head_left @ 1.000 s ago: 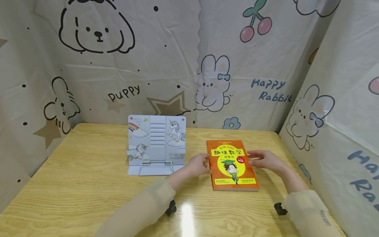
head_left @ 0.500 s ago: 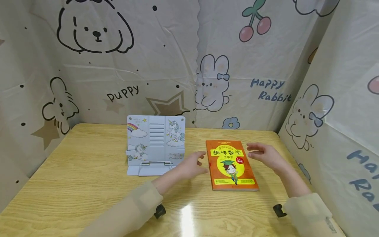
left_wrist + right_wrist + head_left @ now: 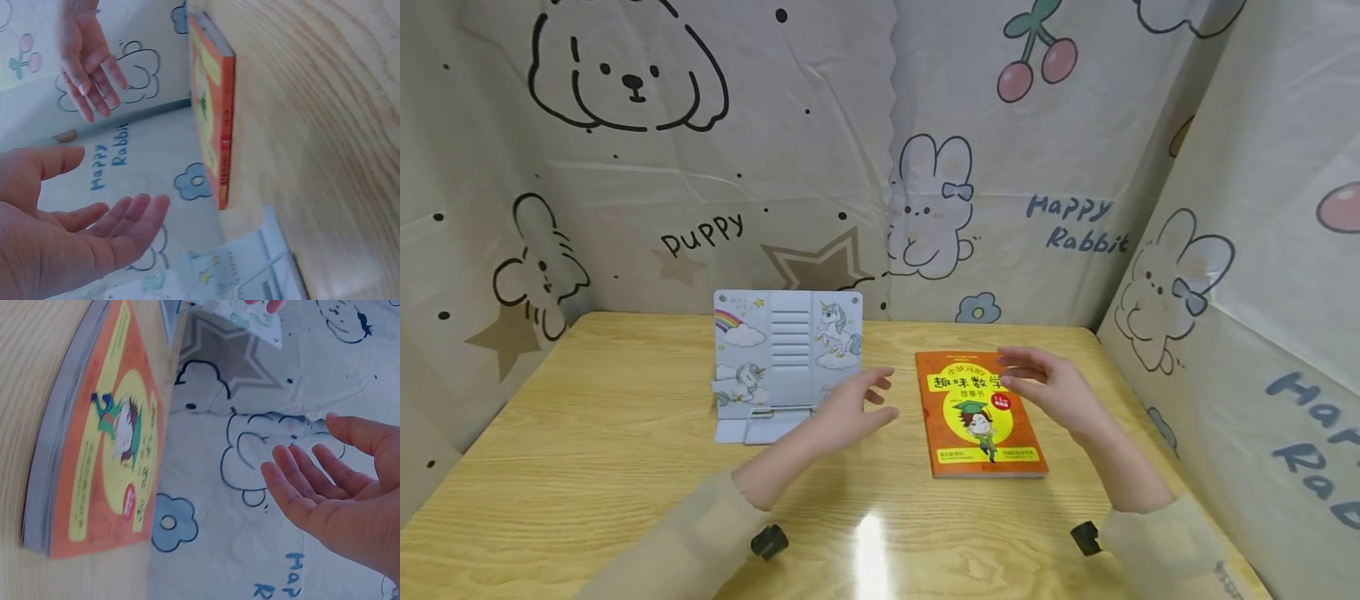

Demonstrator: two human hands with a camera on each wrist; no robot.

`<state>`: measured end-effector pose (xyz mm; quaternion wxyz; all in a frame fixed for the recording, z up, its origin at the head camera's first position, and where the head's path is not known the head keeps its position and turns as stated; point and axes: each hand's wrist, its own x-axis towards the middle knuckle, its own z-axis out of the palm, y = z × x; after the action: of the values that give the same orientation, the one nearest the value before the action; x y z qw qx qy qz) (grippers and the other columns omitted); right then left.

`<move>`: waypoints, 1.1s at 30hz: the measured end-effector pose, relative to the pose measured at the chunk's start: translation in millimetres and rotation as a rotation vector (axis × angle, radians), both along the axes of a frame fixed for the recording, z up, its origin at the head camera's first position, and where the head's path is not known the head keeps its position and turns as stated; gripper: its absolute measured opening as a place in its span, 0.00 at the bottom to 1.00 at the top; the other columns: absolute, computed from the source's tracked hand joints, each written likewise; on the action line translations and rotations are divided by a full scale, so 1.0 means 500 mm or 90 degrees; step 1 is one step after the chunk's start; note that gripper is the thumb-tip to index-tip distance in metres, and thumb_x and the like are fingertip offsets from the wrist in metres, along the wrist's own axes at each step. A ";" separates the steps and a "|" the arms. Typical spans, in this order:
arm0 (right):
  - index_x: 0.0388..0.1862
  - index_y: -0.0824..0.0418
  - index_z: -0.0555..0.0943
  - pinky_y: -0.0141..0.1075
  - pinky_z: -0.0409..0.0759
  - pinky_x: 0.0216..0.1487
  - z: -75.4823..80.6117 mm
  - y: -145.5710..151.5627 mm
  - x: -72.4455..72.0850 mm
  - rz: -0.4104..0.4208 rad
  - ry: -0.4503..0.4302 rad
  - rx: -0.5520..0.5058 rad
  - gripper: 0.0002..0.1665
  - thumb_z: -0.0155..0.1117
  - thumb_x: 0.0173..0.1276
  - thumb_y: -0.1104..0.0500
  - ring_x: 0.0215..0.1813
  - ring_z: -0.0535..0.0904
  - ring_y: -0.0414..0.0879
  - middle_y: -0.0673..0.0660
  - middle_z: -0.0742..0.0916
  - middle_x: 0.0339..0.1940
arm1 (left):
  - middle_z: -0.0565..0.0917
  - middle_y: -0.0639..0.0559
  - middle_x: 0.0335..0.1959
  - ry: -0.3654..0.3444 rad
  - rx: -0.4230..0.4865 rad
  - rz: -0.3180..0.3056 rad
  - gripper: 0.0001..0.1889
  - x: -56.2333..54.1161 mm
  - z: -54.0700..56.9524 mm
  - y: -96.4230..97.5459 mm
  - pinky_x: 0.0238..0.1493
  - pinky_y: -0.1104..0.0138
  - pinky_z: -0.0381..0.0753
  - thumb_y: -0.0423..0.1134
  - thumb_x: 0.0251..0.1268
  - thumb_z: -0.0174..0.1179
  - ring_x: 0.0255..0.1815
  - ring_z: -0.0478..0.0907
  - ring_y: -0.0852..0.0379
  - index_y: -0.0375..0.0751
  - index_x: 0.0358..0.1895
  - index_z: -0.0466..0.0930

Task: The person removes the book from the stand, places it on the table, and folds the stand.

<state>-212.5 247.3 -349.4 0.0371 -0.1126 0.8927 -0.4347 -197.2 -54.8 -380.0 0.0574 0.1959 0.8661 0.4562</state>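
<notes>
Printed cloth [image 3: 805, 167] walls in a wood-grain tabletop [image 3: 625, 433]. On it, a white stand [image 3: 788, 350] is propped up; right of it an orange book [image 3: 976, 421] lies flat, cover up. Any grip on the book would likely go best with both long edges pinched evenly, so the pages stay together. Left hand [image 3: 846, 412] and right hand [image 3: 1056, 396] hover raised, palms roughly facing each other, fingers spread apart, lightly bent, touching nothing.

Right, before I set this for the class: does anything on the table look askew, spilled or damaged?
Nothing stands out. The book lies flat with no visible damage, and the stand is upright. The white streak on the table looks like glare rather than a spill.
</notes>
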 end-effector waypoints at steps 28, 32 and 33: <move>0.69 0.54 0.65 0.29 0.78 0.54 0.003 -0.139 0.039 0.013 0.042 -0.296 0.34 0.64 0.65 0.56 0.62 0.74 0.52 0.54 0.75 0.64 | 0.77 0.50 0.55 0.118 0.101 0.162 0.28 0.038 0.049 -0.163 0.49 0.59 0.80 0.37 0.64 0.61 0.54 0.74 0.52 0.46 0.67 0.65; 0.70 0.55 0.64 0.32 0.79 0.53 -0.005 -0.159 0.033 0.027 0.028 -0.343 0.35 0.64 0.65 0.58 0.64 0.72 0.54 0.54 0.74 0.65 | 0.77 0.47 0.56 0.125 0.133 0.190 0.27 0.043 0.040 -0.179 0.49 0.60 0.78 0.36 0.64 0.60 0.56 0.74 0.50 0.44 0.66 0.66; 0.70 0.55 0.63 0.33 0.79 0.53 -0.007 -0.164 0.031 0.030 0.027 -0.349 0.35 0.64 0.65 0.59 0.64 0.72 0.54 0.54 0.73 0.65 | 0.76 0.47 0.56 0.125 0.139 0.198 0.26 0.044 0.039 -0.183 0.49 0.61 0.78 0.35 0.64 0.60 0.56 0.73 0.50 0.43 0.66 0.66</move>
<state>-196.9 165.2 -352.9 -0.0031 -0.1482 0.7396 -0.6565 -175.0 -146.6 -360.5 -0.1200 0.1088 0.8329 0.5292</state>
